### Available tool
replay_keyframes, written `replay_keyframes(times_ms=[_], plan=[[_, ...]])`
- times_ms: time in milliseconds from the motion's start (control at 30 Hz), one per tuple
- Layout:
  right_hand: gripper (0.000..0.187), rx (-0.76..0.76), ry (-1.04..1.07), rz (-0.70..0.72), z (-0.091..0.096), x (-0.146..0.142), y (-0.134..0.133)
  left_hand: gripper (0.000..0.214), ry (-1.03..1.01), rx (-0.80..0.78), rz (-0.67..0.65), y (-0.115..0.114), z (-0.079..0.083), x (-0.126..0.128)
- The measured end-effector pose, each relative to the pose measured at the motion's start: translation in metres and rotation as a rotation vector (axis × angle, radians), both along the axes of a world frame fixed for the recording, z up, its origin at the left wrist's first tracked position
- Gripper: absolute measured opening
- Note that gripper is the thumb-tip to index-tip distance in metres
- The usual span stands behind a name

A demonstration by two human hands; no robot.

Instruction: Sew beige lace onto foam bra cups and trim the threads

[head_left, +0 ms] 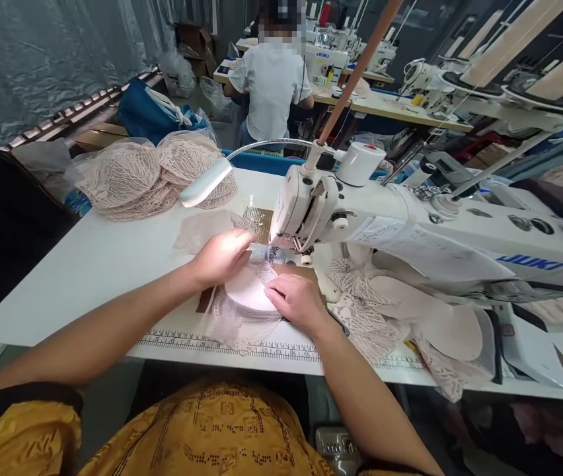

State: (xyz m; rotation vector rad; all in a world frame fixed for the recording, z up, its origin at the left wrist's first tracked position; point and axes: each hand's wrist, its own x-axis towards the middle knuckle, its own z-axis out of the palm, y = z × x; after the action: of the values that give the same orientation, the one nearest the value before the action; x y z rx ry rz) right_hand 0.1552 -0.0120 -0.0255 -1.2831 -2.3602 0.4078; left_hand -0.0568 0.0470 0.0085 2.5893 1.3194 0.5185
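Observation:
A pale pink, rounded lace cup piece (pixel 252 291) with a smooth pad lies beneath the needle area of a white sewing machine (pixel 301 205). My left hand (pixel 225 256) is on its upper left side, close to the needle, with the fingers drawn together on the fabric. At the right edge of the pad, my right hand (pixel 295 299) is closed, its curled fingertips gripping the piece. Sheer mesh (pixel 205 228) spreads out behind my left hand. The lamp's glare washes out the stitching point, and my fingers partly cover the fabric.
Stacked lace pieces (pixel 123 175) lie at the back left of the white table (pixel 113 264). More lace cups (pixel 425 317) are heaped right, under the machine arm. A ruler strip (pixel 232 346) runs along the front edge. A lamp (pixel 207 182) overhangs the table. Another person (pixel 271 86) sits ahead.

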Motion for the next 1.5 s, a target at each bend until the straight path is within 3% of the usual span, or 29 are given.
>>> replay_keyframes(times_ms=[133,233,467,800,1200,1500], plan=[[0.017,0.038,-0.043,-0.056,0.000,0.001,0.000,0.023,0.168,0.062,-0.258,-0.022,-0.003,0.009],[0.019,0.078,-0.048,-0.143,-0.001,0.001,0.002,0.025,0.179,0.054,-0.341,-0.024,-0.012,0.015],[0.039,-0.044,-0.206,-0.201,0.002,-0.002,0.007,0.041,0.255,-0.003,-0.320,-0.011,-0.015,0.013],[0.033,-0.057,-0.275,-0.230,0.004,-0.005,0.011,0.064,0.344,-0.054,-0.353,0.003,-0.010,0.011],[0.029,-0.069,-0.296,-0.295,0.007,-0.009,0.015,0.069,0.303,-0.042,-0.499,0.027,-0.015,0.005],[0.030,-0.073,-0.248,-0.293,0.006,-0.005,0.013,0.060,0.373,-0.037,-0.537,0.034,-0.002,0.001]])
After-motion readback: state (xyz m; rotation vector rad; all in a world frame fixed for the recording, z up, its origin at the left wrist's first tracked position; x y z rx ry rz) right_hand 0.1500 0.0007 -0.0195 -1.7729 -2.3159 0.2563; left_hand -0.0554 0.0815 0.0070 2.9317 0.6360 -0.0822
